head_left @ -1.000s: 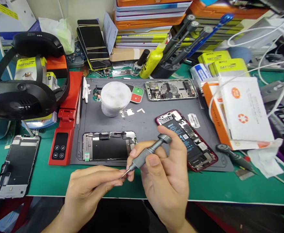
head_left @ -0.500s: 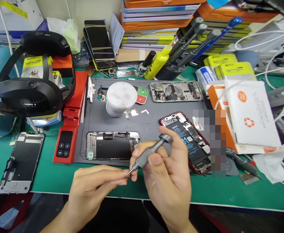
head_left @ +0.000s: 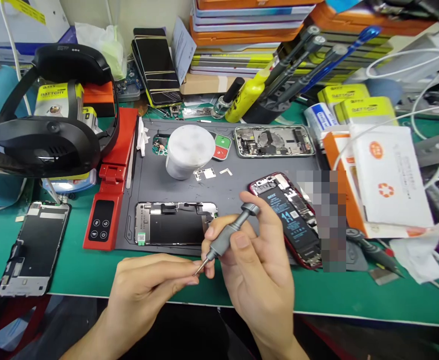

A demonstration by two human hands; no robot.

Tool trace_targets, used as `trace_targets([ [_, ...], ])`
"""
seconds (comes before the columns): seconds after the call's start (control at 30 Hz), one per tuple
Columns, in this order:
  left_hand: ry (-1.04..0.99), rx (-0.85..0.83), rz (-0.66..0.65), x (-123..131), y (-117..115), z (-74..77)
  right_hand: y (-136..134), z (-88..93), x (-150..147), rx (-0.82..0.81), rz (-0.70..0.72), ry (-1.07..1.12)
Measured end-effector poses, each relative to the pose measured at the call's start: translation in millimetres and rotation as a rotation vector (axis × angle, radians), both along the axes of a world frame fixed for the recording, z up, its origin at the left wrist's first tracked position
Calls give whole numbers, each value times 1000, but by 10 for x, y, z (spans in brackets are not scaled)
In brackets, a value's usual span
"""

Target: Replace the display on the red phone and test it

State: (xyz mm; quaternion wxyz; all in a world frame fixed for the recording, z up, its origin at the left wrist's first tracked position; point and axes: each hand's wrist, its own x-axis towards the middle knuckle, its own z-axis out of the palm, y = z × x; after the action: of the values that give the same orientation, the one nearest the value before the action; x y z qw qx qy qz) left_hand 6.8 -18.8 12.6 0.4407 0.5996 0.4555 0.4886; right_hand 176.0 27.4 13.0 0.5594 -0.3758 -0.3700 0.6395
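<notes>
My right hand (head_left: 259,270) grips a grey precision screwdriver (head_left: 225,240), its index finger resting on the end cap. The driver slants down to the left, its tip meeting the pinched fingertips of my left hand (head_left: 155,285). Whatever sits between those left fingers is too small to make out. Just behind my hands a phone screen assembly (head_left: 177,225) lies on a grey work mat (head_left: 159,172), inner side up. To the right, partly behind my right hand, an opened red-framed phone (head_left: 290,215) shows its battery.
A white round tub (head_left: 189,150) stands on the mat near small metal plates (head_left: 204,173). Another opened phone (head_left: 274,141) lies at the back. Left are a red tool (head_left: 108,200), a second screen (head_left: 35,250) and a black headset (head_left: 46,145). White boxes (head_left: 388,170) lie right.
The view has shifted slightly. My right hand and the screwdriver's cap have tilted a little to the left, while the tip stays at my left fingertips.
</notes>
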Motion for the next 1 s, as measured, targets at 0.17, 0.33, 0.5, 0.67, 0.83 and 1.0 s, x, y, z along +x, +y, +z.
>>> trace_targets([
  [0.17, 25, 16, 12, 3, 5, 17, 3, -12, -5, 6, -4, -18],
  [0.33, 10, 13, 2, 0, 3, 22, 17, -1, -9, -3, -12, 2],
  [0.5, -1, 7, -21, 0, 26, 41, 37, 16, 6, -33, 17, 14],
  [0.67, 1, 13, -1, 2, 42, 63, 34, 19, 6, -19, 24, 20],
  [0.83, 15, 11, -9, -1, 33, 55, 30, 11, 8, -4, 24, 15],
  [1.0, 21, 14, -2, 0, 23, 55, 32, 14, 8, -15, 29, -1],
])
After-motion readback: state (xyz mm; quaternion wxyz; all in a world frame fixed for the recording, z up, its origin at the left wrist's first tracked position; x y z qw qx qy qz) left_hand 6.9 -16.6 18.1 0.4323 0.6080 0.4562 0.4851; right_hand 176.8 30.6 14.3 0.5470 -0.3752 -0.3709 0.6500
